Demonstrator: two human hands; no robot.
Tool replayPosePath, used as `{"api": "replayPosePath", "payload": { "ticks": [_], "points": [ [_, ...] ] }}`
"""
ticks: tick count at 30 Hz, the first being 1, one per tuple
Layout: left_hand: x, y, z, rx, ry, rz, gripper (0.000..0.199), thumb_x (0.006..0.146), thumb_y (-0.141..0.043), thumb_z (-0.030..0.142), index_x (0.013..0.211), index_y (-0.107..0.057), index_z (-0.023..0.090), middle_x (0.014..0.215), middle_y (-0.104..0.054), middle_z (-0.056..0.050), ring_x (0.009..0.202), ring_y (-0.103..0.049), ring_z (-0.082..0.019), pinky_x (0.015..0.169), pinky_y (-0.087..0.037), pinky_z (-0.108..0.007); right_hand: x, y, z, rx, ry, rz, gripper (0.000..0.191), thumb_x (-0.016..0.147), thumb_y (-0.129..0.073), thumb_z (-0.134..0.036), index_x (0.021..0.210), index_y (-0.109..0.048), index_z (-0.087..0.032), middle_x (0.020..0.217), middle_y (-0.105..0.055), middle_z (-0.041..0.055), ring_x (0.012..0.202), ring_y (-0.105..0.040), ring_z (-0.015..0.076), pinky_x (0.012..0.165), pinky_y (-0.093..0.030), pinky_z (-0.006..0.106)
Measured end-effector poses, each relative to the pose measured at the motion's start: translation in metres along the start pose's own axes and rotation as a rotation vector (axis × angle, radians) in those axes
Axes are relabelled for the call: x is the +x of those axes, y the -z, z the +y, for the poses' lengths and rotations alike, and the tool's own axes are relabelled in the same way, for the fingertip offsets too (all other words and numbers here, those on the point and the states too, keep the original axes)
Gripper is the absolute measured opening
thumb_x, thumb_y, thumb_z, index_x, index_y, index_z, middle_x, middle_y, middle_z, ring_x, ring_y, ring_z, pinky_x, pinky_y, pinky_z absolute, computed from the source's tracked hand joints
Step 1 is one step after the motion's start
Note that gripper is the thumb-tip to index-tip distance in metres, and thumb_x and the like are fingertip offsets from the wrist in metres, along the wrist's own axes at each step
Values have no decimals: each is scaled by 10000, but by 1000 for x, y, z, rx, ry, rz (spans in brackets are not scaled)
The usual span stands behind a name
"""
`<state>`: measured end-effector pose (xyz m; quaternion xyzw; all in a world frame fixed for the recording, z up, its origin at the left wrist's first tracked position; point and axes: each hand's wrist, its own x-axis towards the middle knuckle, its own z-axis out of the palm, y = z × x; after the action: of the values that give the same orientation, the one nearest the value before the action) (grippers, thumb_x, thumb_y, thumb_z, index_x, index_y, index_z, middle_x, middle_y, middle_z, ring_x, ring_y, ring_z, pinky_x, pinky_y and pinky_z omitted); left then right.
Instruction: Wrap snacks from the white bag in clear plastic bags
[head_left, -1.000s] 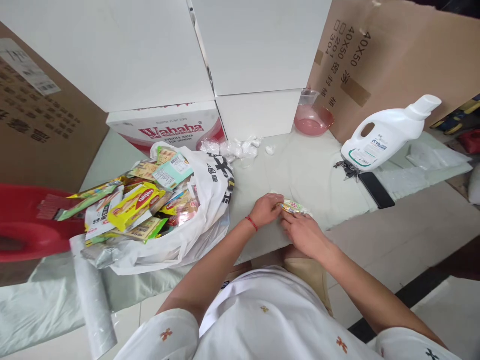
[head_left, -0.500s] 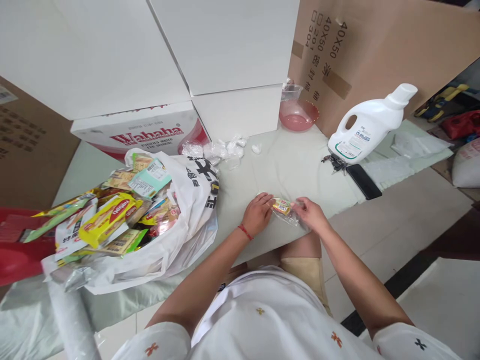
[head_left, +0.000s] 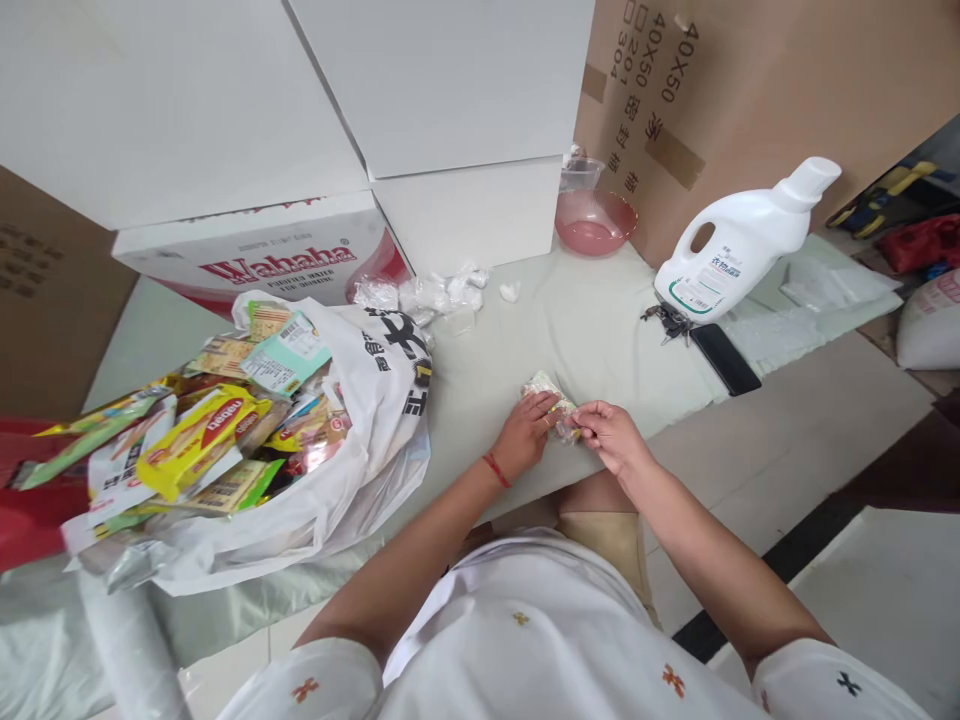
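Observation:
A small snack packet in clear film (head_left: 545,385) lies on the pale green cloth near the table's front edge. Over its lower left part rests my left hand (head_left: 527,430), a red band at its wrist, with the fingers pressed on the packet. My right hand (head_left: 606,430) pinches the crinkled film at the packet's right end between thumb and forefinger. My left fingers cover part of the packet.
A white bag of snacks (head_left: 382,440) stands at left, before a Wahaha box (head_left: 277,255). Crumpled clear wrappers (head_left: 442,295) lie behind. At right are a white detergent bottle (head_left: 735,255), keys (head_left: 667,322), a black phone (head_left: 726,360) and a pink bowl (head_left: 596,225).
My left hand has moved onto the packet, which is turned and more covered than before. My right hand has shifted slightly left and now pinches the film's end.

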<state>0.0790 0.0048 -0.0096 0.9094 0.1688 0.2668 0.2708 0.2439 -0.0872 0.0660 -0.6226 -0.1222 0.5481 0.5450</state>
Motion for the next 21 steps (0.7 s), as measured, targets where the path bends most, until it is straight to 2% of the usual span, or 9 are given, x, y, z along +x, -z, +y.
{"api": "replayPosePath", "payload": {
  "ticks": [3, 6, 7, 9, 11, 13, 15, 18, 21],
  "points": [
    [-4, 1, 4, -71, -65, 2, 585, 875, -548, 203, 1453, -463, 174, 1501, -505, -181, 1473, -375, -313, 1215, -278, -604, 8, -1, -3, 89, -81, 3, 308, 519, -852, -168, 775, -687, -127, 737, -743, 112, 467, -421, 41, 366, -263, 135],
    [-1, -6, 19, -52, 17, 61, 769, 849, -647, 393, 1510, -358, 128, 1520, -464, -228, 1500, -318, -352, 1232, -223, -618, 8, 4, 1, 161, -91, -27, 300, 577, -814, -139, 865, -735, -115, 853, -768, 139, 472, -438, 41, 360, -306, 141],
    [1, -10, 24, -22, 68, 83, 754, 854, -659, 440, 1484, -394, 122, 1513, -471, -235, 1504, -309, -359, 1236, -210, -621, 7, 6, 2, 180, -81, -34, 287, 598, -807, -144, 875, -742, -116, 876, -770, 143, 472, -441, 43, 363, -325, 147],
    [6, -18, 31, 27, 153, 110, 596, 898, -632, 466, 1377, -515, 131, 1475, -522, -225, 1501, -321, -356, 1236, -209, -623, 5, 10, 3, 211, -59, -46, 256, 627, -800, -162, 874, -751, -116, 873, -770, 142, 480, -458, 52, 382, -370, 161],
    [10, -23, 34, 35, 187, 106, 409, 958, -568, 420, 1267, -598, 154, 1415, -592, -194, 1480, -371, -336, 1222, -246, -620, 3, 15, 0, 200, -59, -88, 250, 652, -801, -201, 883, -759, -116, 882, -770, 150, 504, -491, 70, 407, -405, 178],
    [14, -25, 33, 18, 193, 95, 293, 990, -525, 357, 1182, -643, 169, 1353, -649, -165, 1440, -439, -313, 1211, -275, -611, 1, 24, -5, 102, -46, -136, 282, 700, -795, -290, 923, -763, -121, 926, -769, 161, 518, -510, 83, 401, -389, 189],
    [16, -23, 31, -4, 192, 90, 235, 1006, -488, 294, 1104, -671, 183, 1303, -686, -138, 1391, -502, -289, 1213, -275, -601, -2, 35, -9, -85, 74, -87, 319, 758, -763, -385, 966, -758, -144, 932, -765, 141, 504, -493, 85, 392, -356, 198],
    [20, -21, 31, -52, 219, 118, 237, 1009, -446, 222, 1054, -678, 203, 1221, -725, -100, 1287, -591, -248, 1208, -290, -570, -1, 49, -10, -452, 435, 39, 301, 810, -726, -414, 1017, -756, -198, 975, -738, 94, 619, -559, 122, 480, -431, 224],
    [22, -21, 29, -104, 251, 189, 190, 979, -478, 194, 1039, -657, 201, 1114, -743, -82, 1139, -656, -221, 1186, -331, -532, 9, 51, -2, -720, 657, -87, 282, 860, -685, -387, 1085, -753, -232, 1096, -694, 88, 830, -629, 176, 648, -522, 282]
  ]
}}
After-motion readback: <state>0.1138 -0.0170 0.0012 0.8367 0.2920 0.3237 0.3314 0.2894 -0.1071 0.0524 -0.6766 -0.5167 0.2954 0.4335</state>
